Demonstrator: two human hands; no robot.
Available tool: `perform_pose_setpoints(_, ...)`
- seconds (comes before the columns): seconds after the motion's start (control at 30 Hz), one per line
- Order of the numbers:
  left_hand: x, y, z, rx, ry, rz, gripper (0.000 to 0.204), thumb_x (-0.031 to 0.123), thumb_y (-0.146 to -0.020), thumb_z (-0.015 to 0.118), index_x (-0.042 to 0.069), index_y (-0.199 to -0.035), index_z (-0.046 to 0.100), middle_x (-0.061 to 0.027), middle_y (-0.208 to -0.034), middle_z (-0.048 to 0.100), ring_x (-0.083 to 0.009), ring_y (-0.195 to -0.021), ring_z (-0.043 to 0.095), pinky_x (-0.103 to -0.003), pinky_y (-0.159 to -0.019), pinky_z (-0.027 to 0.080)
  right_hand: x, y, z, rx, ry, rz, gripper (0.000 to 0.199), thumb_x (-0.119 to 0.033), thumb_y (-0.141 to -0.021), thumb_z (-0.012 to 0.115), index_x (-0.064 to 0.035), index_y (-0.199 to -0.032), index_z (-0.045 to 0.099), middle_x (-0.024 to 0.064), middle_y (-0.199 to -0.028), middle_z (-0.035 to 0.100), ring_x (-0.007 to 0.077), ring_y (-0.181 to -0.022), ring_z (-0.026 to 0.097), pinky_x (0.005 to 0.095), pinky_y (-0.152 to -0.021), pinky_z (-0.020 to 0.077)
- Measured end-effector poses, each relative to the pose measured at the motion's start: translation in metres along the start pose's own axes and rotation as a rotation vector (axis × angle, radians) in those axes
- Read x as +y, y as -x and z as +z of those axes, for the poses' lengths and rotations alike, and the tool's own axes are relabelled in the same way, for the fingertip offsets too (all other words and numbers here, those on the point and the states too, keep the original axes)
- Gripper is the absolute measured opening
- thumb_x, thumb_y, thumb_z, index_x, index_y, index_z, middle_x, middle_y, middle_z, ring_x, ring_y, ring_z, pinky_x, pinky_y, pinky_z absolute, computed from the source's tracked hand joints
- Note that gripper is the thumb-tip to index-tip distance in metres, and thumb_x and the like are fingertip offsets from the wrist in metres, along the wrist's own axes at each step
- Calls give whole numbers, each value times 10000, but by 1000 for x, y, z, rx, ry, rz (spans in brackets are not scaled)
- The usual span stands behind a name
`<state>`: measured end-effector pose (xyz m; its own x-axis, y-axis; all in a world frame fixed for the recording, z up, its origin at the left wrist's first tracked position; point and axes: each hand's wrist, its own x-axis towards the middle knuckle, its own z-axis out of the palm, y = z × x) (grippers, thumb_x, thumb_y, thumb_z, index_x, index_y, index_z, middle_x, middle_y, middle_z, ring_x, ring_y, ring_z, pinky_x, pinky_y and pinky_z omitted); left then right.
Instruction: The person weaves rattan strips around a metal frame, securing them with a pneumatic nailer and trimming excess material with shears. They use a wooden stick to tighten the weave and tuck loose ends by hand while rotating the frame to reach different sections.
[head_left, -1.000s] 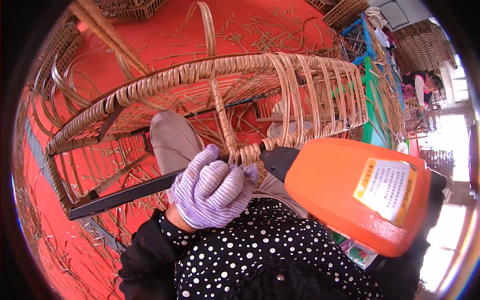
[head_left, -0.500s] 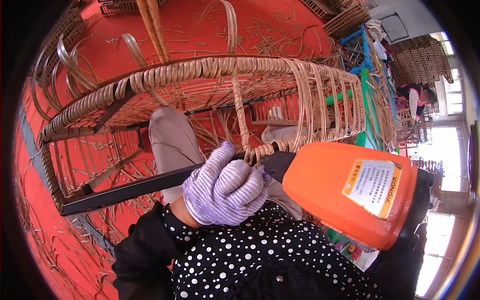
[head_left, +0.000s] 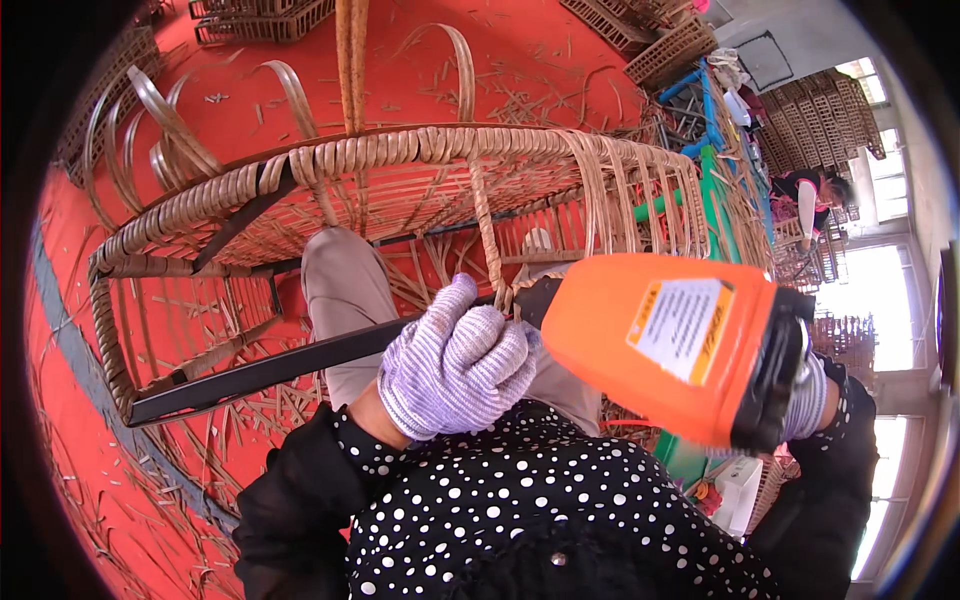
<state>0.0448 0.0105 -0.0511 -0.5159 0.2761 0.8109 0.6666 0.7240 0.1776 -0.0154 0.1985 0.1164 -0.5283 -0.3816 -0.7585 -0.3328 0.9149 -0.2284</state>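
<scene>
A long wicker frame [head_left: 420,143] lies across my lap, its rim wrapped in tan rattan strips. My left hand [head_left: 460,365], in a lilac knitted glove, is closed around the frame's black front bar [head_left: 270,378] where a twisted rattan strut [head_left: 486,225] comes down. Its fingertips are hidden behind the bar. Beside them, the black nose of an orange nail gun [head_left: 630,335] sits against the wrapped end of the bar. My right hand [head_left: 805,400], also gloved, grips the tool behind its dark end; most of its fingers are hidden.
Loose rattan strips curl up from the frame's far left side. Cut scraps [head_left: 540,90] litter the red floor. Right of the frame stands a green and blue rack [head_left: 715,190] with strips. Wicker frames [head_left: 815,120] are stacked beyond, near another person [head_left: 808,200].
The nail gun has shifted left and tilted, its nose staying by my left hand. My right glove has come into sight behind it. The whole view has shifted slightly.
</scene>
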Motion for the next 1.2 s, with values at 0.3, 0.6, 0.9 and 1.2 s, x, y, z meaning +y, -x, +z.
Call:
perform_pose_setpoints(0.3, -1, -2, -2, -12, -91, 60, 245, 110, -586, 718, 111, -819, 642, -20, -806, 514, -210, -748, 557, -419, -808, 518, 27, 38, 9, 259, -223, 17, 291, -134, -770, 623, -18, -1023, 538, 35, -735, 594, 136, -653, 581, 306, -653, 503)
perform_pose_setpoints(0.6, 7, -24, -13, -26, 104, -262, 421, 94, -531, 818, 75, -915, 646, -37, -833, 501, -235, -716, 530, -361, -697, 515, 191, 54, 52, 859, -887, 33, 445, -44, -724, 620, -9, -1143, 472, 39, -664, 573, 117, -540, 547, 252, -498, 454)
perform_pose_setpoints(0.9, 12, -45, -28, -315, 89, -645, 596, 306, -595, 831, 76, -1079, 570, -107, -980, 567, -289, -849, 602, -384, -721, 506, 328, 43, 113, 1039, -932, 348, 505, 14, -709, 524, -18, -1202, 420, 19, -613, 477, 111, -411, 483, 251, -364, 413)
perform_pose_setpoints(1.2, 9, -43, -30, -426, -20, -836, 621, 418, -695, 756, 77, -1162, 530, -77, -723, 642, -260, -653, 649, -360, -570, 502, 207, 63, 102, 805, -568, 272, 320, -8, -736, 536, -26, -1049, 477, 56, -769, 555, 167, -634, 567, 304, -586, 505)
